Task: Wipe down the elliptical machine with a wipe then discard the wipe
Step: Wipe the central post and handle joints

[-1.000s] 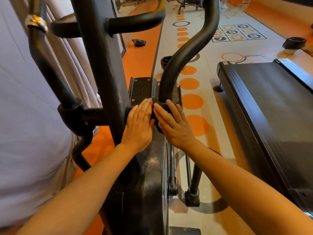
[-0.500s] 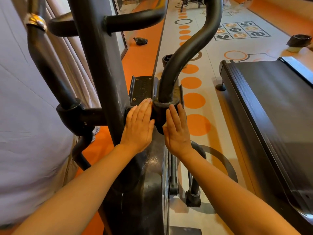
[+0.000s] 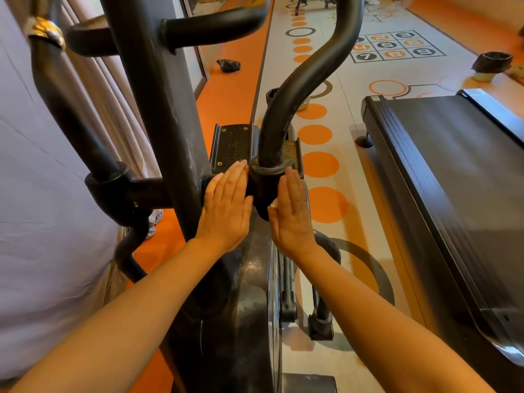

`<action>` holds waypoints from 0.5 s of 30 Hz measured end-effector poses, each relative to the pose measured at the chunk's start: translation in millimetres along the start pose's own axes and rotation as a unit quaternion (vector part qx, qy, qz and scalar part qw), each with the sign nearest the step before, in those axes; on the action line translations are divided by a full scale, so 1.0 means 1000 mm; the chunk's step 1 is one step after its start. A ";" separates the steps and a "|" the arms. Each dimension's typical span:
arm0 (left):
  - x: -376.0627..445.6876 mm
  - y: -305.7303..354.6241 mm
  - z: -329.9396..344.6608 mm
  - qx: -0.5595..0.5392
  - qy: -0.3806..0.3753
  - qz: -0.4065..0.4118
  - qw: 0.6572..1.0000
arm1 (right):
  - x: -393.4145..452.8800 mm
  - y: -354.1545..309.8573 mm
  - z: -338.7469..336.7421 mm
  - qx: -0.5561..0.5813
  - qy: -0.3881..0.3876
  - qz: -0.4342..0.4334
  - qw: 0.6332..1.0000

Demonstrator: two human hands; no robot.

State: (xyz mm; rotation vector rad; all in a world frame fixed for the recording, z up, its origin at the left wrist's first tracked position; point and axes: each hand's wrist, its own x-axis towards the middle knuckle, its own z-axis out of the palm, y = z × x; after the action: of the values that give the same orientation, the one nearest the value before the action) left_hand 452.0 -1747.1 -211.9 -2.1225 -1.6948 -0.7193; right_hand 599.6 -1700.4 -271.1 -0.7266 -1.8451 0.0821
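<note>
A white curtain (image 3: 42, 194) fills the far left, with the elliptical's left swing arm (image 3: 71, 109) running down in front of it to a black pivot collar (image 3: 113, 191). Beside that stands the elliptical machine's upright post (image 3: 158, 123), black and scuffed, with a fixed handlebar (image 3: 212, 24) branching off near the top.

The left hand (image 3: 226, 205) lies flat, fingers straight and together, pressed against the left side of the pivot housing (image 3: 266, 188), fingertips reaching the edge of the left foot pedal (image 3: 231, 146). It grasps nothing that can be seen.

The housing sits between the two hands, and the curved right swing arm (image 3: 297, 89) rises out of it. Below, the glossy black flywheel cover (image 3: 241, 293) shows smears and dust.

The right hand (image 3: 293, 211) is likewise flat with straight fingers, pressed against the housing's right side. A small pale bit of the wipe (image 3: 273, 204) peeks out by its thumb, trapped between palm and housing; most of the wipe is hidden.

Further right, orange dots (image 3: 320, 164) mark the grey floor (image 3: 354, 251), and a treadmill (image 3: 453, 194) lies along the right edge. A numbered grid (image 3: 394, 46) is printed on the floor beyond.
</note>
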 end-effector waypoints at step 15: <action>0.000 0.000 0.000 0.006 -0.003 0.005 1.000 | -0.015 -0.009 0.008 -0.010 0.022 0.098 0.995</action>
State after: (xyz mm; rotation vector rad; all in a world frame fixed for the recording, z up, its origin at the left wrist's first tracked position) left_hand 452.0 -1746.8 -212.0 -2.1266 -1.6865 -0.6987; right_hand 591.7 -1713.4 -283.7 -0.9151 -1.7312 0.1731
